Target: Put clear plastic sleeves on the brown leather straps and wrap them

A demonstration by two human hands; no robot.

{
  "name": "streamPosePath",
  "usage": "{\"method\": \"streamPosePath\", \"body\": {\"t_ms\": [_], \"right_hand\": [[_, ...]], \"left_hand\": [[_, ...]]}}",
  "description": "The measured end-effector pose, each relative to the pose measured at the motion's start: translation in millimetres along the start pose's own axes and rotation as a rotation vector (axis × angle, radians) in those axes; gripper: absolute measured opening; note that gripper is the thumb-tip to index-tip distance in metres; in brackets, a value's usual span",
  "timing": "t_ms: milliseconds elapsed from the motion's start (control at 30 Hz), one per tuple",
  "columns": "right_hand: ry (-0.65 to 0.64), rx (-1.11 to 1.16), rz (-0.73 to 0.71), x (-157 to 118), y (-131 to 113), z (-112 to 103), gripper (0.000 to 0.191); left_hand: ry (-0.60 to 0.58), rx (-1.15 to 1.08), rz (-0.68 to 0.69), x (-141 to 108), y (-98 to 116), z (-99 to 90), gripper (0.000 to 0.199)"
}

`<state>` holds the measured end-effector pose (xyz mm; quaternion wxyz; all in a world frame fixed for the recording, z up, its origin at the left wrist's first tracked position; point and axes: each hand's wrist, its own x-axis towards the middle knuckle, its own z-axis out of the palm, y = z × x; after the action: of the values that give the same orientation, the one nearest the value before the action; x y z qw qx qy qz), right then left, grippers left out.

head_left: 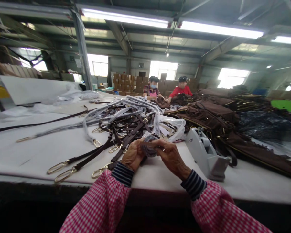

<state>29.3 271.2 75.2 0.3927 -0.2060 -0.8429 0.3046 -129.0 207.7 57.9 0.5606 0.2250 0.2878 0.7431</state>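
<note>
Near the front edge of the white table, my left hand (132,154) and my right hand (171,155) close from both sides on a coiled dark strap (149,149), which looks partly wrapped in clear plastic. The right thumb and fingers pinch the near side of the coil. Just beyond my hands lies a heap of dark brown straps (116,136) with gold clasps. Several plastic-wrapped straps (133,101) curve over the heap. Two gold clasps (63,173) on strap ends lie left of my left hand.
A grey tape dispenser (207,155) stands right of my right hand. Brown bags (208,113) with gold zips are piled farther right, beside black plastic (264,126). Two people (183,89) sit across the table. Clear plastic (87,94) lies at the far left.
</note>
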Motion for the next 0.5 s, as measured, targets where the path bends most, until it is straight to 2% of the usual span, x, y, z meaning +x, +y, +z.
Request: {"method": "streamPosePath", "body": {"t_ms": [67,167,300,433,500], "right_hand": [[-0.002,-0.071,-0.019,-4,3,6,0.026],[-0.056,-0.024,0.062,-4,0,3,0.02],[-0.1,0.244,0.272,-5,-15,-13,0.017],[-0.167,0.504,0.503,-15,-25,-28,0.037],[-0.181,0.602,0.59,-20,-26,-33,0.035]], "left_hand": [[-0.013,0.004,0.005,0,-1,-0.3,0.014],[-0.025,0.02,0.026,0,-3,-1.4,0.013],[-0.006,0.03,0.024,1,-3,-2.1,0.013],[-0.02,0.028,0.013,1,-2,0.6,0.011],[-0.044,0.026,0.02,1,-1,2.5,0.011]]}}
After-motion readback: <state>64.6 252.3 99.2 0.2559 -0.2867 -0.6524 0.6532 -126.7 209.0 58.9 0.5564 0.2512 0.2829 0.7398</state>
